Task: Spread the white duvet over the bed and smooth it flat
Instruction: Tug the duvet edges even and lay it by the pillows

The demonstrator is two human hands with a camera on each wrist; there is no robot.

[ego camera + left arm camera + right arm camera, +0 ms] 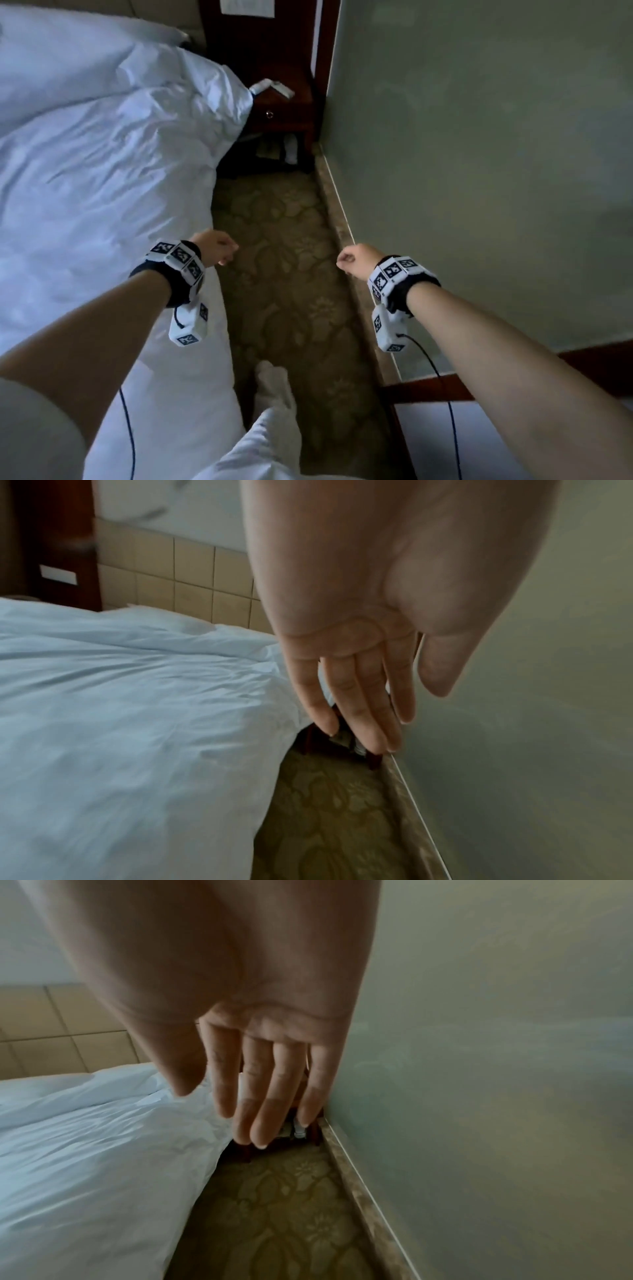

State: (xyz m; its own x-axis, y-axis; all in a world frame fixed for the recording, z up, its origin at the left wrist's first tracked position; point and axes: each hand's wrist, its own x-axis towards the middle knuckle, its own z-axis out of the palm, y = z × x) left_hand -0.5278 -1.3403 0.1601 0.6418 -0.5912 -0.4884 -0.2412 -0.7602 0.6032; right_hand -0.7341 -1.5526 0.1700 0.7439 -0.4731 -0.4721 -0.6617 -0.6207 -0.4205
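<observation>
The white duvet [102, 164] lies wrinkled over the bed on the left, its edge hanging down the bed's right side. It also fills the left of the left wrist view [120, 723] and of the right wrist view [85, 1164]. My left hand [219, 248] hovers just past the duvet's edge, above the aisle, and holds nothing; its fingers [363, 702] hang straight and relaxed. My right hand [356, 262] floats near the wall, also empty, with relaxed fingers [267, 1096]. Neither hand touches the duvet.
A narrow aisle of patterned carpet [284, 274] runs between the bed and the pale green wall [479, 171] with its baseboard [342, 240]. A dark wooden nightstand [284, 106] closes the far end. My white-clad leg [274, 394] stands in the aisle. Dark wood trim [428, 390] sits low on the right.
</observation>
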